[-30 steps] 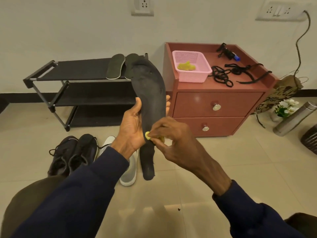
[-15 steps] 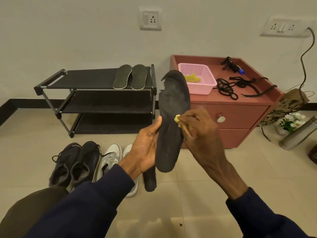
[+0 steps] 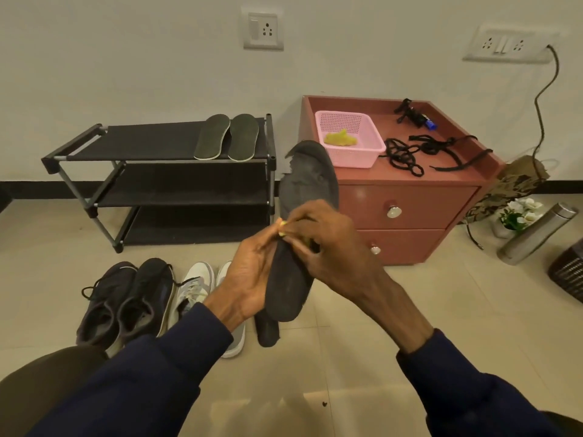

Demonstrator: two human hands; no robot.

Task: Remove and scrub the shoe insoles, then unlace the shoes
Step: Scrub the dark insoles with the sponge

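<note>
Dark grey foam insole [image 3: 307, 181] sits mid-frame, toe end up, left hand [image 3: 249, 279] gripping its lower half, right hand [image 3: 331, 244] pinching a small yellow scrub pad [image 3: 281, 230] against it. Black laced sneakers [image 3: 126, 298] and white sneakers [image 3: 195, 288] sit lower left.

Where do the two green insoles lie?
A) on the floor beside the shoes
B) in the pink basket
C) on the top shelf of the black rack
C: the green insoles lie side by side on the top shelf of the black rack.
</note>
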